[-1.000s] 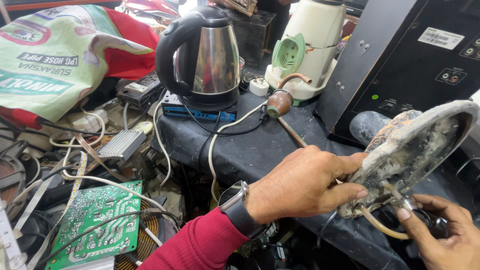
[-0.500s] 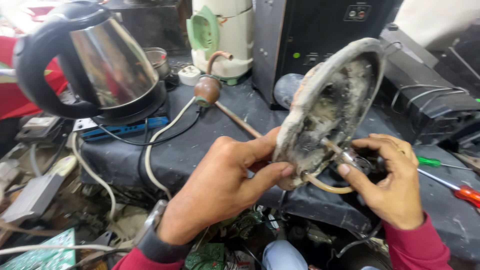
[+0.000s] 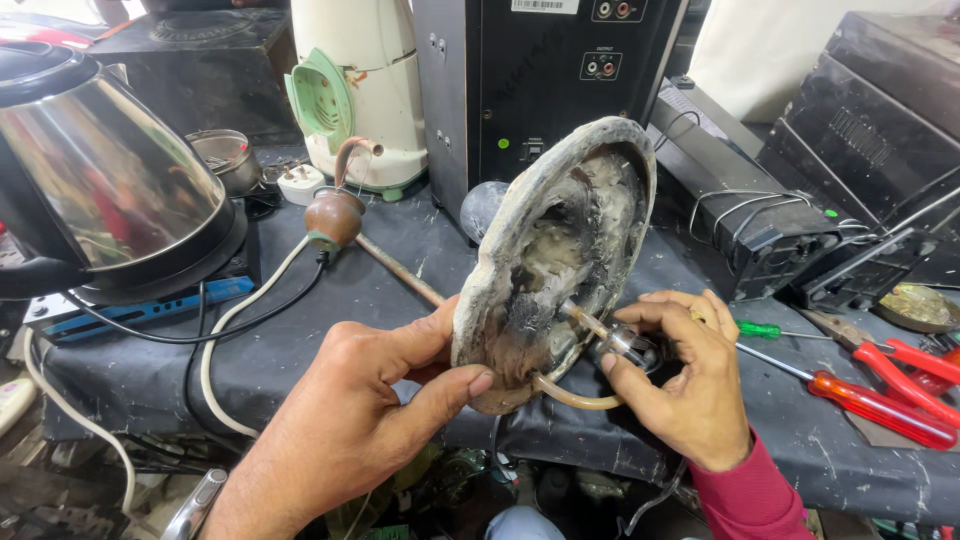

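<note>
Gripping the scorched iron soleplate (image 3: pixel 555 265) upright above the bench (image 3: pixel 300 340), the left hand (image 3: pixel 350 420) clamps its lower edge; right of the soleplate, the right hand (image 3: pixel 690 385) pinches a small metal fitting (image 3: pixel 625 345), wires apparently not yet detached.

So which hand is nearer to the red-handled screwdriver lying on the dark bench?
Right. The right hand works just beside the red-handled screwdriver; the left hand grips the scorched iron soleplate farther away.

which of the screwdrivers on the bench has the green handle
The small green-handled screwdriver, lying just beyond the right hand. The other, the red-handled screwdriver, is larger and lies farther right.
</note>
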